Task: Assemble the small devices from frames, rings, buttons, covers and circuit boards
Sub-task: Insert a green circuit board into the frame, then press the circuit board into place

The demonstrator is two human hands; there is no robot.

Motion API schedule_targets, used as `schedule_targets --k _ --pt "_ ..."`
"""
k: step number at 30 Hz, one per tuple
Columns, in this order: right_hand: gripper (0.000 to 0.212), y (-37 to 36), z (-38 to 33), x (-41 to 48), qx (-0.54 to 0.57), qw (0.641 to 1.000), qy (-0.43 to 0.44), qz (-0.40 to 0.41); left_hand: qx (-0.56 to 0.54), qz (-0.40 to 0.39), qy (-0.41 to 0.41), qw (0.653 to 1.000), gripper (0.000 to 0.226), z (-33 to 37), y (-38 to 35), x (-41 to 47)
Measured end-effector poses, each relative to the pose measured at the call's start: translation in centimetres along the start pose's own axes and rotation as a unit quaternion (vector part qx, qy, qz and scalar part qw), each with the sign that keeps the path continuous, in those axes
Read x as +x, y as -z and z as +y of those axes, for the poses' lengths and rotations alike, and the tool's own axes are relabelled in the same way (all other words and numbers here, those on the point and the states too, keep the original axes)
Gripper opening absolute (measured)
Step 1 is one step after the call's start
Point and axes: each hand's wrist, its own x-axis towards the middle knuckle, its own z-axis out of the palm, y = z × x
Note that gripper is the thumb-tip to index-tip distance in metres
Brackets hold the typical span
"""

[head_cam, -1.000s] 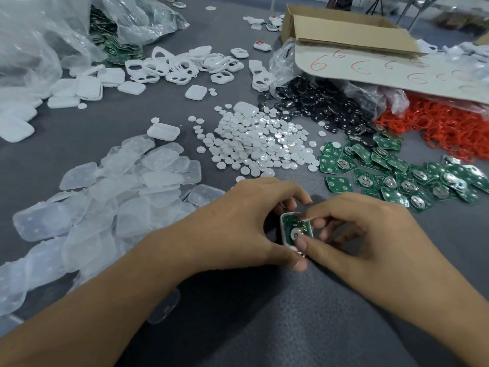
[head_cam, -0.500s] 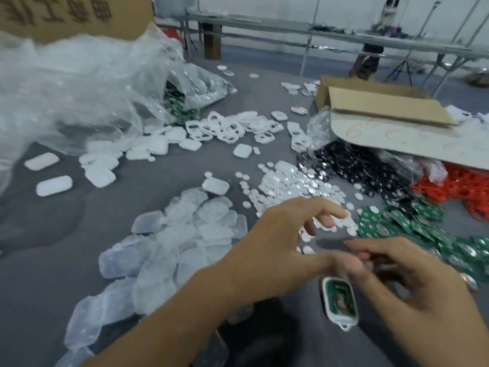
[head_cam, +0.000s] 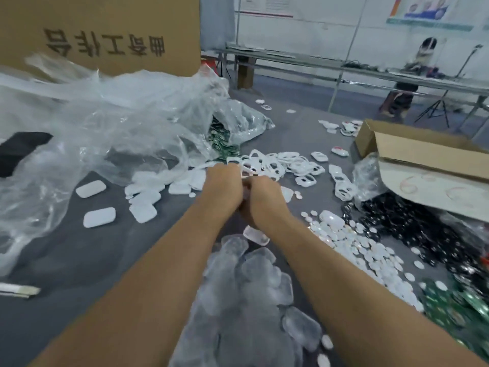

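Left hand (head_cam: 223, 186) against right hand (head_cam: 264, 200), fingers hidden, hold cannot be told; frames (head_cam: 291, 156) just beyond; press evenly, edges aligned

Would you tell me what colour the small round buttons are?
The small round buttons are white; head view.

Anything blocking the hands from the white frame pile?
Nothing visible. The left hand and right hand are at the near edge of the white frames. The clear covers lie under the forearms, not between. Fingertips are hidden.
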Motion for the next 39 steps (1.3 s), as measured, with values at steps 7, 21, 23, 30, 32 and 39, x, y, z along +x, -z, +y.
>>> schedule_targets --k 7,21,23,30,32,39 --pt "0.016 -3.7 1.4 5.9 -0.045 0.998 0.034 0.039 -0.037 0.027 -0.053 0.998 0.017 -5.0 -2.5 3.8" --pt "0.012 9.7 5.0 -11.0 0.414 0.906 -0.026 0.084 -0.485 -0.051 -0.162 0.858 0.009 2.9 3.5 -9.0" --pt "0.015 12.0 6.1 -15.9 0.473 0.874 -0.060 0.091 -0.587 -0.157 -0.159 0.778 0.014 5.1 3.8 -12.5" --pt "0.031 13.4 8.6 -27.8 0.539 0.818 -0.132 0.152 -0.732 -0.348 -0.096 0.577 0.028 10.3 0.9 -21.7" --pt "0.030 12.7 9.2 -29.2 0.525 0.823 -0.137 0.171 -0.715 -0.330 -0.120 0.604 0.031 10.8 -0.2 -23.1" --pt "0.021 9.8 10.2 -29.7 0.542 0.799 -0.137 0.222 -0.707 -0.301 -0.125 0.628 0.039 11.0 -2.3 -24.6"
